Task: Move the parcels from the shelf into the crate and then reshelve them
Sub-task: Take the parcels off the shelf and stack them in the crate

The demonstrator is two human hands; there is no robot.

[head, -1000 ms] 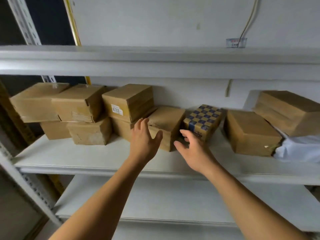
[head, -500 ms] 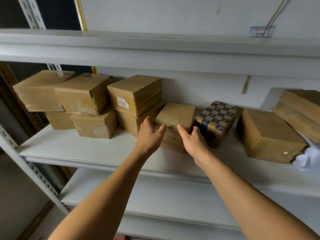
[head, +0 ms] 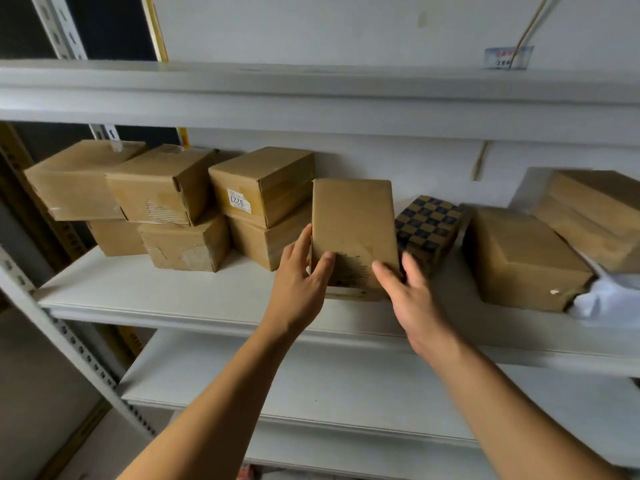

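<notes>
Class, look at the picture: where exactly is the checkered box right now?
In the head view, the checkered box sits on the middle shelf, right of centre, between the tilted parcel that both hands hold and a brown parcel to its right.

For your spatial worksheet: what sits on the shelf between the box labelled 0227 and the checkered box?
A plain brown parcel, tipped up, gripped by both hands, seen in the head view.

Brown parcels [head: 353,223] — one checkered parcel [head: 427,225], dark blue and tan; shelf [head: 173,299] white.

white shelf [head: 166,299], cardboard parcels [head: 187,245], checkered box [head: 427,225]
</notes>
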